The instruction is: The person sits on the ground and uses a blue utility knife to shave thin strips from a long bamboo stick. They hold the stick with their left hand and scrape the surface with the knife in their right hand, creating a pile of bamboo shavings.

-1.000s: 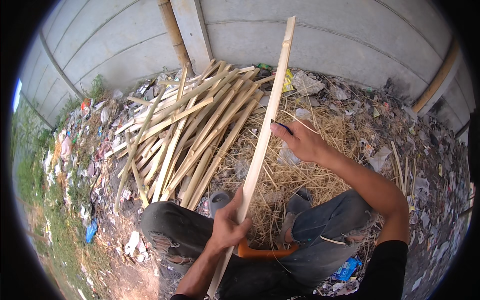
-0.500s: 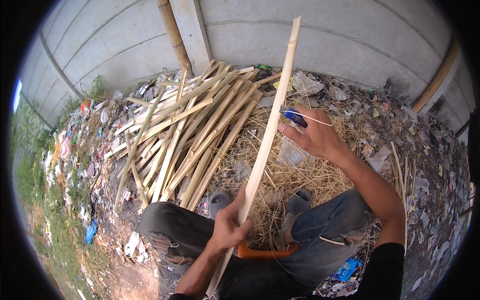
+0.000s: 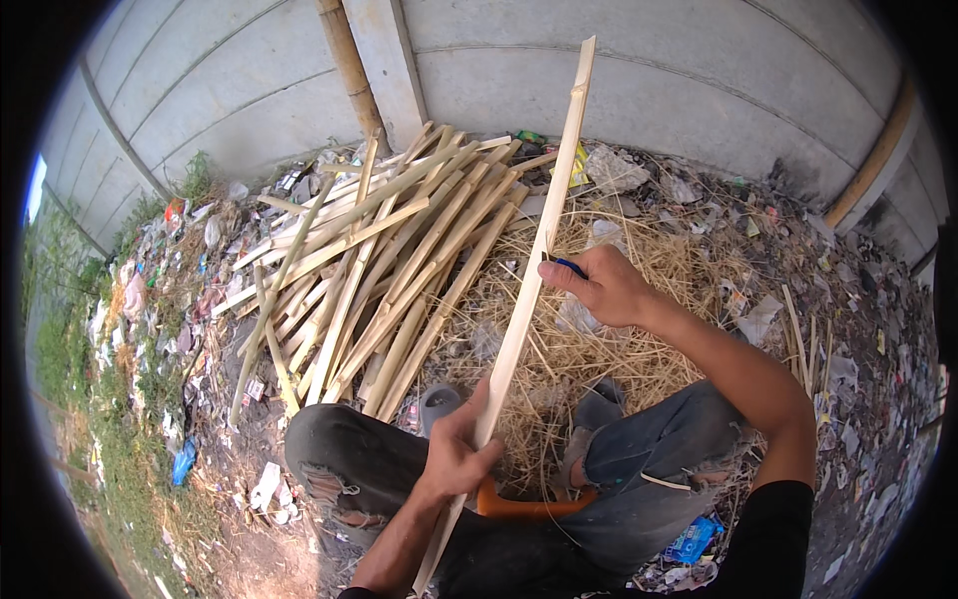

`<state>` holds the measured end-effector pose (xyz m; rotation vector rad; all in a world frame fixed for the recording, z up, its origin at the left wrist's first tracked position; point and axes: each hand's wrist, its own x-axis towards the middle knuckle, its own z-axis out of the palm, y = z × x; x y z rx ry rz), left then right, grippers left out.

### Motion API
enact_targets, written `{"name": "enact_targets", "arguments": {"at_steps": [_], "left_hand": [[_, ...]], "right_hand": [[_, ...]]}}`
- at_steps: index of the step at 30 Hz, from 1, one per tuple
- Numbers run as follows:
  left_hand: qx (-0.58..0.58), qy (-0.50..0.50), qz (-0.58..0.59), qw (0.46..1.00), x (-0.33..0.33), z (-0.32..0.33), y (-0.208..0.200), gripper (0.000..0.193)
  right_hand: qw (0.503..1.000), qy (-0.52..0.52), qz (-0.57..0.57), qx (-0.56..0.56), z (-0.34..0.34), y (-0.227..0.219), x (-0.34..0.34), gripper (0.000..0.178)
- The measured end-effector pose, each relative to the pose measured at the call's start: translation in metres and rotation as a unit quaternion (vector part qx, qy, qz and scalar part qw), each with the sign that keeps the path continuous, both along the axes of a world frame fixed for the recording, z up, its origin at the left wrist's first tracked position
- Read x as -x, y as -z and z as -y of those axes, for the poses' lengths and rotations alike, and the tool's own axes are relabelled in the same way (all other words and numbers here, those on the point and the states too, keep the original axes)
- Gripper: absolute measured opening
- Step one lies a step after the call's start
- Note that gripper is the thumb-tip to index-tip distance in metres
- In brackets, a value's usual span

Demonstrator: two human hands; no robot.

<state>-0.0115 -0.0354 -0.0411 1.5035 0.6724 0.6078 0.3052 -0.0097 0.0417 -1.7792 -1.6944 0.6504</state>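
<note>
Viewing from a remote station, I record one strip (image 3: 520,319) of pale wood, apparently bamboo, held off the ground to the right of the pile (image 3: 429,255). Its long axis runs away from the wearer and leans rightward at the far end, much as many pieces in the pile do; the near end comes down on the wearer's side of the pile, and the far end stands against the wall (image 3: 499,90), beyond the pile's right flank. I note the left hand (image 3: 461,454) closed round the strip's lower part, on the wearer's side of the pile. The right hand (image 3: 609,285), right of the pile, is closed on a blue knife (image 3: 571,266), thumb apparently against the strip and blade at its right edge, about midway along. Whether the blade bites into the wood, I cannot tell. In my judgement the governing relation is blade to edge: the right hand is nearer the strip's middle, the left nearer its lower end, with a bare length between them. Straw-like shavings (image 3: 544,389) cover the ground right of the pile, beneath the strip and right hand.
</note>
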Motion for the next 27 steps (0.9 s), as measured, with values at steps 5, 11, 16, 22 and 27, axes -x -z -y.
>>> {"name": "enact_targets", "arguments": {"at_steps": [5, 11, 16, 22, 27], "left_hand": [[-0.010, -0.016, 0.025, 1.000, -0.005, -0.011, 0.006, 0.074], [0.023, -0.049, 0.039, 0.998, 0.001, -0.011, 0.002, 0.077], [0.095, -0.050, 0.041, 0.993, 0.001, -0.013, -0.005, 0.078], [0.094, -0.047, 0.059, 0.993, -0.002, -0.012, -0.007, 0.076], [0.111, -0.056, 0.076, 0.989, 0.001, -0.012, -0.007, 0.075]], "right_hand": [[0.973, -0.221, 0.026, 0.055, 0.020, -0.008, 0.028, 0.074], [0.987, -0.125, -0.050, -0.083, 0.018, -0.034, 0.033, 0.050], [0.965, -0.084, 0.075, -0.236, 0.021, 0.001, 0.034, 0.040], [0.974, -0.170, 0.145, -0.026, 0.043, -0.014, 0.074, 0.041], [0.969, -0.157, 0.187, -0.039, 0.038, -0.006, 0.088, 0.040]]}}
